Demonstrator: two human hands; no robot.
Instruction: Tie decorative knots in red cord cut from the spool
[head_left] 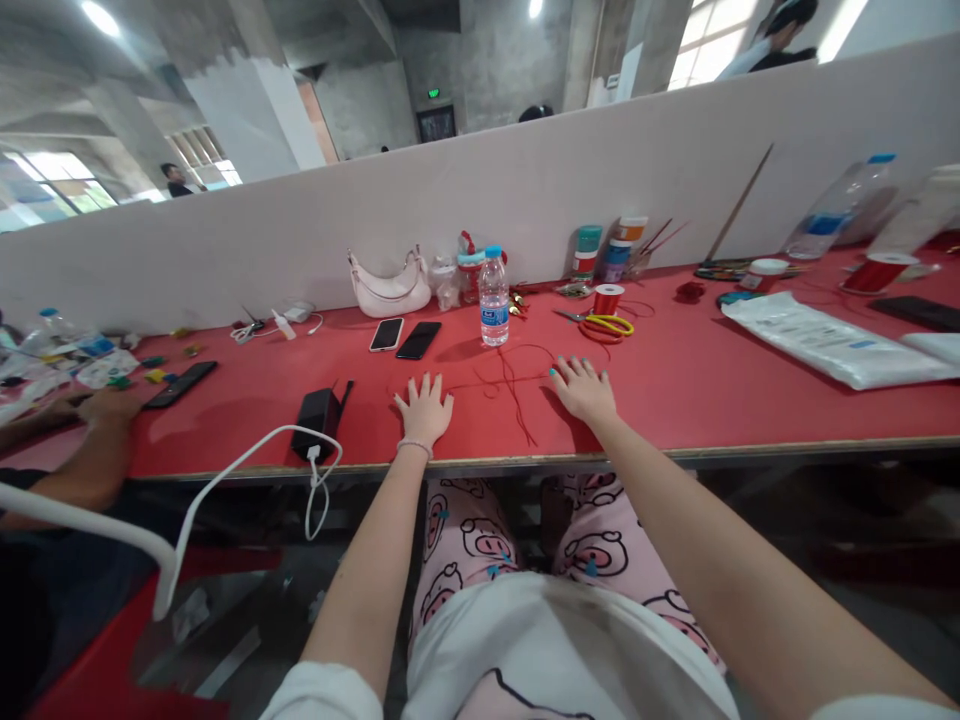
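Observation:
My left hand (pixel 425 407) lies flat on the red table (pixel 712 390), fingers spread, holding nothing. My right hand (pixel 583 388) also rests palm down with fingers apart, to the right of it. Between the two hands runs a thin red cord (pixel 514 385), looping and crossing on the tabletop; the fingertips of both hands sit close to its ends. Beyond the cord stands a clear water bottle (pixel 493 297) with a blue cap. A red spool of cord (pixel 607 300) and yellow-handled scissors (pixel 609 324) lie further back to the right.
Two phones (pixel 405 337) and a white handbag (pixel 390 288) lie behind my left hand. A black power bank (pixel 316 418) with a white cable sits near the front edge. Another person's arm (pixel 90 455) rests at the left. A plastic bag (pixel 832 345) and paint jars (pixel 611 255) are at the right.

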